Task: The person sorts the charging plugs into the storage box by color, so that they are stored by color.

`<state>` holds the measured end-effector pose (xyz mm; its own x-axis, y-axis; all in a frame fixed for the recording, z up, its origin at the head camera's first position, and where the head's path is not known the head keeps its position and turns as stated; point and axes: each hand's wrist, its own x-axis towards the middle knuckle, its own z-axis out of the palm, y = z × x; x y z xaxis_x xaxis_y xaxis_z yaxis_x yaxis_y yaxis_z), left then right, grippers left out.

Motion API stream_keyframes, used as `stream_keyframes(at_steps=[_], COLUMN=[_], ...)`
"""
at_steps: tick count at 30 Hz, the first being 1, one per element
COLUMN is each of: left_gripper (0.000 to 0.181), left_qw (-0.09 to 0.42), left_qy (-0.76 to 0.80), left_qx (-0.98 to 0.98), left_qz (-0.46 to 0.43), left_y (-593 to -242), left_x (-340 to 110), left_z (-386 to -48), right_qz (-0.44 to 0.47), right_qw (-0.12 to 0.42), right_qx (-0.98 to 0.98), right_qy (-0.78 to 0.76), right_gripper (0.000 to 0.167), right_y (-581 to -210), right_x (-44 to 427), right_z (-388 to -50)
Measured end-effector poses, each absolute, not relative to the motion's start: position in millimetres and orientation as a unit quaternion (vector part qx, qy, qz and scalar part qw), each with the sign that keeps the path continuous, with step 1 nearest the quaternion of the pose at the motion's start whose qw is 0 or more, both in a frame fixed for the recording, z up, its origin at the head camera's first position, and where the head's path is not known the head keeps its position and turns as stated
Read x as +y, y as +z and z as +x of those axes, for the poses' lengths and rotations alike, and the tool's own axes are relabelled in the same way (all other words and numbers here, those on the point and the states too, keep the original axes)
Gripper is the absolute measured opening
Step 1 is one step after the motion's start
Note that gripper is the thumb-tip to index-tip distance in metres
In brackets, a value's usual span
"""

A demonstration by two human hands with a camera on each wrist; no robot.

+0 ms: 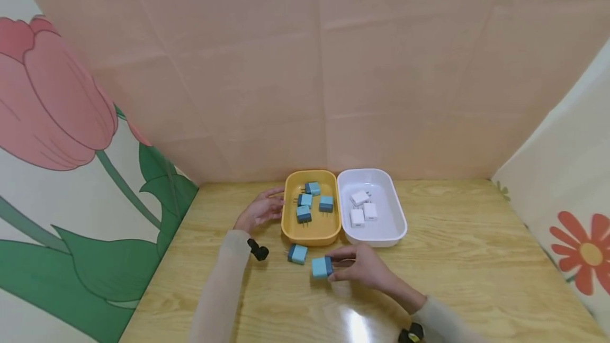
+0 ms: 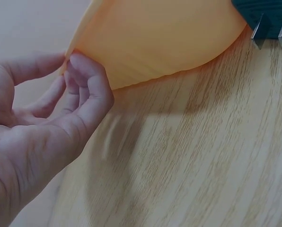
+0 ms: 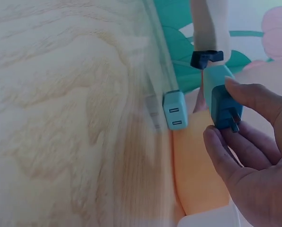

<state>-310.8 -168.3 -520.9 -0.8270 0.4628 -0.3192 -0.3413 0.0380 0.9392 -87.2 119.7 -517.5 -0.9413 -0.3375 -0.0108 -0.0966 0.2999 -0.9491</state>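
In the head view my right hand (image 1: pixel 364 268) grips a blue two-tone charger plug (image 1: pixel 322 267) above the table, in front of the trays. Its metal prongs show in the right wrist view, where thumb and fingers pinch the charger plug (image 3: pixel 221 99). My left hand (image 1: pixel 262 209) holds the left side of the yellow tray (image 1: pixel 312 240); up close, curled fingers (image 2: pixel 91 78) meet the tray's rim. Inside that tray lie several blue charger plugs (image 1: pixel 326 204). Another blue charger plug (image 1: pixel 297 254) lies on the table just in front of it, showing two ports to the right wrist camera.
A white tray (image 1: pixel 393 226) stands directly right of the yellow one, with three white charger plugs (image 1: pixel 370 211) in it. The wooden table (image 1: pixel 457 258) is bordered by a brown backdrop (image 1: pixel 324 94) behind and flower-printed panels (image 1: pixel 581 216) at both sides.
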Motion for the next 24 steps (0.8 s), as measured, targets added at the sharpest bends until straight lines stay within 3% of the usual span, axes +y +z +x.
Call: stream_keyframes(at_steps=[24], left_gripper=[0.058], left_qw=[0.286], left_qy=[0.679], left_qx=[0.674], left_qz=[0.060], left_y=[-519], left_x=[-168], left_z=[-309], right_qz=[-0.124], right_qw=[0.076], right_qx=[0.794], right_qy=[-0.591], right_gripper=[0.050], right_y=[-486], right_x=[124], right_z=[-98])
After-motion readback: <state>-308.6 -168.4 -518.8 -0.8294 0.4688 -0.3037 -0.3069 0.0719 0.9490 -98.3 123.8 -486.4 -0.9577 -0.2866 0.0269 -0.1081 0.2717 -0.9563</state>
